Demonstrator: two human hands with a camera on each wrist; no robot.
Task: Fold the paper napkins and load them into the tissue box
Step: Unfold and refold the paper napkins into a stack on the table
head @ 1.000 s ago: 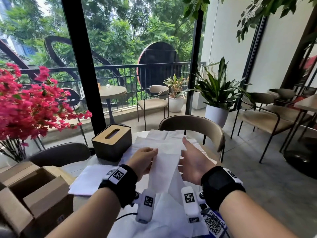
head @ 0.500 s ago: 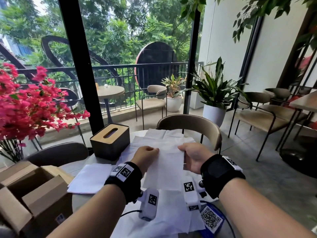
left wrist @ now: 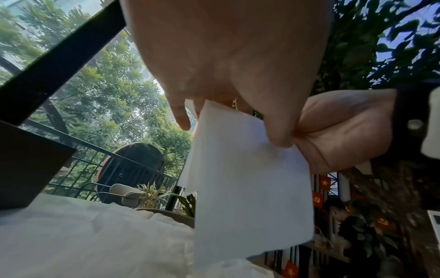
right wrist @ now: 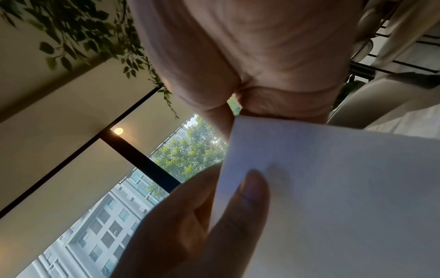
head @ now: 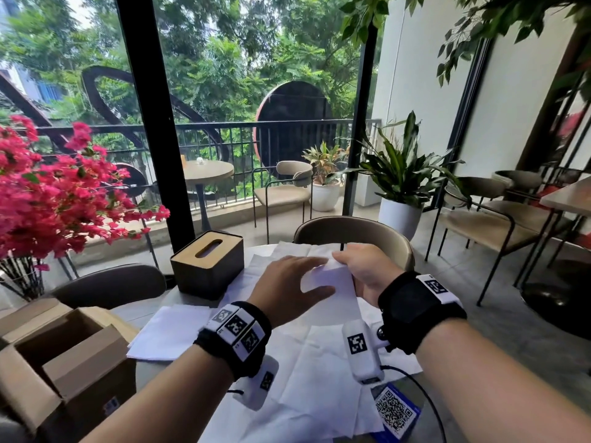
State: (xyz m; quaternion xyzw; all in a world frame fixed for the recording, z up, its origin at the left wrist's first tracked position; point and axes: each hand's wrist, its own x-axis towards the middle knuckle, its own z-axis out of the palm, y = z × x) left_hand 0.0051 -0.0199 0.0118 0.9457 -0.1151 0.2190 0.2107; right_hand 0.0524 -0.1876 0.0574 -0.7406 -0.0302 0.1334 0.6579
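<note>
A white folded napkin (head: pixel 335 282) is held upright just above the table between both hands. My right hand (head: pixel 361 266) grips its top right edge with curled fingers. My left hand (head: pixel 287 282) reaches across it, fingers laid over the front and thumb underneath, pinching the sheet. The left wrist view shows the napkin (left wrist: pixel 250 188) hanging below my thumb, and the right wrist view shows it (right wrist: pixel 345 188) with the left thumb pressed on it. The black tissue box (head: pixel 208 263) with a slotted wooden lid stands to the left, lid on. Several loose napkins (head: pixel 319 378) lie spread underneath.
An open cardboard box (head: pixel 64 362) sits at the near left beside pink flowers (head: pixel 57 193). A flat napkin (head: pixel 169 334) lies in front of the tissue box. A beige chair back (head: pixel 351 228) stands behind the table. A blue QR card (head: pixel 396 410) lies near the front edge.
The napkin was held spread out between both hands. My left hand has swung right across it toward the right hand, and the sheet is now folded narrower.
</note>
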